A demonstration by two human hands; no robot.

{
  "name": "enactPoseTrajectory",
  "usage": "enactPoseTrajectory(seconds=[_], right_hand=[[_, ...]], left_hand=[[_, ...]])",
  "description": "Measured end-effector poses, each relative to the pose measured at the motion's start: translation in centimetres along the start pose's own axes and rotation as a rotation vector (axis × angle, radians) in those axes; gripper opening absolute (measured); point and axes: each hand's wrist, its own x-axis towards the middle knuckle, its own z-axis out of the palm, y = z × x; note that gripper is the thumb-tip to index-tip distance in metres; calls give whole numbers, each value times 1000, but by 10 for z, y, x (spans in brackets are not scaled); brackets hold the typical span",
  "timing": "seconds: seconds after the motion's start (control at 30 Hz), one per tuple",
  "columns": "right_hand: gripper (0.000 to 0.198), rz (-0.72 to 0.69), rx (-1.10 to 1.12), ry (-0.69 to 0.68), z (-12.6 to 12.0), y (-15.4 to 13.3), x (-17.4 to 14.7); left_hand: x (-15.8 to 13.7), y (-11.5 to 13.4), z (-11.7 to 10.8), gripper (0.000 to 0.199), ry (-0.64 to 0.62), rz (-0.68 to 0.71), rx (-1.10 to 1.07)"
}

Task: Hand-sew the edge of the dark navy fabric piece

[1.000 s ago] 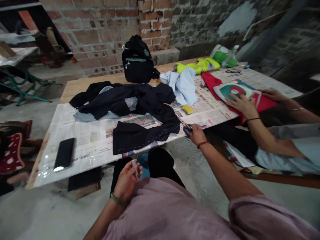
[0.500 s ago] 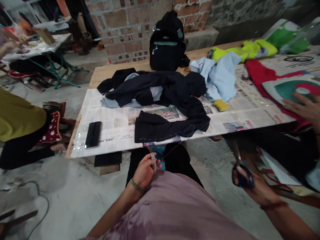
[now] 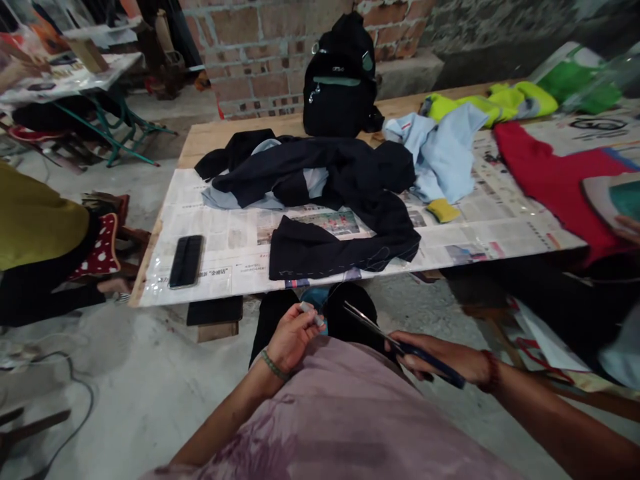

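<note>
My left hand (image 3: 293, 335) is in front of my lap, fingers closed on a small pale thread spool (image 3: 311, 314). A thin thread runs up from near it to the dark garment. My right hand (image 3: 430, 357) grips a pair of scissors (image 3: 373, 321) with dark blue handles; the slim blades point left toward my left hand and look nearly closed. Above both hands, a dark garment (image 3: 345, 250) lies crumpled on the table (image 3: 240, 267), with one leg or sleeve along the front edge. White basting stitches run along its hem, and loose thread curls over it.
A phone (image 3: 187, 261) lies at the table's left. Behind the garment stands a black backpack (image 3: 340, 83). Light blue cloth (image 3: 440, 150), a yellow piece (image 3: 443, 210) and red cloth (image 3: 540, 170) lie to the right. At the right edge a co-worker's hand (image 3: 629, 227) touches an iron (image 3: 613, 197).
My right hand has brought the scissors leftward from beside the table, close to my left hand. My left hand has tilted the spool slightly. The co-worker's iron has moved right across the red cloth.
</note>
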Motion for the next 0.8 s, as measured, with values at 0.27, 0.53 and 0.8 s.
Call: enactPoseTrajectory(seconds=[0.27,0.53,0.8], right_hand=[[52,-32,73,-102,11,-23,57],[47,-60,-10,-30,6,-9,39],[49,11,-30,-92,2,0,28]], left_hand=[[-5,-4,4,23,-29,16,51],[-1,-4,1,23,51,35,4],[2,-8,5,20,-10,40,-7]])
